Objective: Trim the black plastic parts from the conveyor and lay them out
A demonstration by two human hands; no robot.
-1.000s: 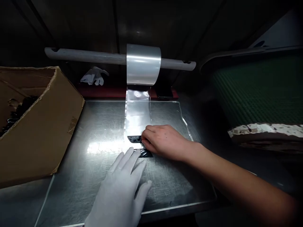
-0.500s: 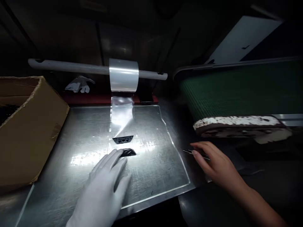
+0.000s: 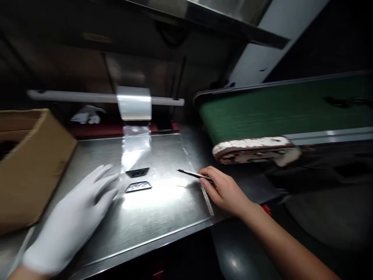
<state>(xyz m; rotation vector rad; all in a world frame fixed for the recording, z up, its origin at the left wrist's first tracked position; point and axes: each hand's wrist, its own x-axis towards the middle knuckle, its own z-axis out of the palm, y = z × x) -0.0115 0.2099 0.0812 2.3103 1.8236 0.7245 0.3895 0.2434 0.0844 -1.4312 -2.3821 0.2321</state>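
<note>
My left hand, in a white glove, has its fingers stretched out and holds nothing. It hovers over the metal table, left of two small trapezoid pieces. The nearer black-edged piece has a shiny face that reflects the light. Just behind it lies the other black piece, by the end of a strip of clear film. Bare and closed, my right hand grips a slim pointed tool with a dark tip and a pale side. The tool points left over the table's right part; its exact kind is unclear.
A film roll hangs on a white bar behind the table. An open cardboard box stands at left, and a crumpled white glove lies at the back. A green conveyor belt runs along the right.
My left hand has come off the nearer black piece and moved left. My right hand has brought the slim tool leftward over the table. The camera view has shifted too.
</note>
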